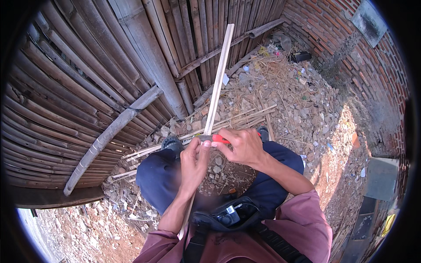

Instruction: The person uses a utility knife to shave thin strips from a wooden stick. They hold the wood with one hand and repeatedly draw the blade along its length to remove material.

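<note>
My left hand (195, 158) is closed around a long pale strip of bamboo or wood (219, 83), which slants up and away past my knees. Its lower end runs back beneath my left forearm. In my right hand (246, 147) is a knife with a red handle (221, 139). The knife's short grey blade (205, 137) lies across the strip, just beyond my left thumb. My left thumb presses close to the blade, and the fingers of my right hand wrap the handle. Both hands meet between my bent knees.
Several thin strips (250, 117) lie on the rubble beyond my feet. A bamboo wall (101, 57) with a crosspiece pole (112, 127) rises at the left. A brick wall (372, 74) stands at the right. A black pouch (230, 215) sits at my waist.
</note>
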Action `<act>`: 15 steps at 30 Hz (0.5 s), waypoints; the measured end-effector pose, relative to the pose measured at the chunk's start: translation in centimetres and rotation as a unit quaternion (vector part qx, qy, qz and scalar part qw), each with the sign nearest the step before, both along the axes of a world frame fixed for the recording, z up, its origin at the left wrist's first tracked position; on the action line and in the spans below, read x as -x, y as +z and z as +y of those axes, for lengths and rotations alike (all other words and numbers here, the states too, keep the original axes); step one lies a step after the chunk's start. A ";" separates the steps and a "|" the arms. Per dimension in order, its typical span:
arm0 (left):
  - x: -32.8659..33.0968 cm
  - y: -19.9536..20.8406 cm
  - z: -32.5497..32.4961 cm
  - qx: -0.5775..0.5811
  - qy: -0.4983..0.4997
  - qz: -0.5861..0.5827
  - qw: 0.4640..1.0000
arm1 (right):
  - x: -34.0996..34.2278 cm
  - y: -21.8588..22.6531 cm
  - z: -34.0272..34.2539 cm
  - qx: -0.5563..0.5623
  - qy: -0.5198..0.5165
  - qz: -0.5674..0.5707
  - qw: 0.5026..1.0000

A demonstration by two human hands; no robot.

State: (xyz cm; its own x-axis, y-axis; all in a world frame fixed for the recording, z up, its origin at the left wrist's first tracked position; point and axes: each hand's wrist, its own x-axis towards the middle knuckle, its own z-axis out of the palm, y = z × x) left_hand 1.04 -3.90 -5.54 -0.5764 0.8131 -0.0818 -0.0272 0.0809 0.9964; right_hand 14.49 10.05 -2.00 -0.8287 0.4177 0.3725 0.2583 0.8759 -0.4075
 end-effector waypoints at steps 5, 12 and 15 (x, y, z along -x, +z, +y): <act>0.1 -0.3 0.1 -0.003 0.003 0.011 1.000 | 0.0 0.0 -0.2 -0.018 -0.003 0.016 1.000; 0.1 -0.2 0.1 0.008 -0.020 -0.012 1.000 | 0.4 0.1 0.6 -0.001 -0.036 0.035 0.999; -0.1 0.0 0.1 -0.010 -0.019 -0.029 0.999 | 0.3 0.2 1.0 0.003 -0.017 0.027 0.999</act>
State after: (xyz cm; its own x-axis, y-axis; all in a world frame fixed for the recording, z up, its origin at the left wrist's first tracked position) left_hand 1.15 -3.84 -5.55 -0.5393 0.8365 -0.0967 -0.0818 0.0623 0.9947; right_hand 14.14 11.06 -1.85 -0.7926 0.4478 0.4139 0.2656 0.8645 -0.4267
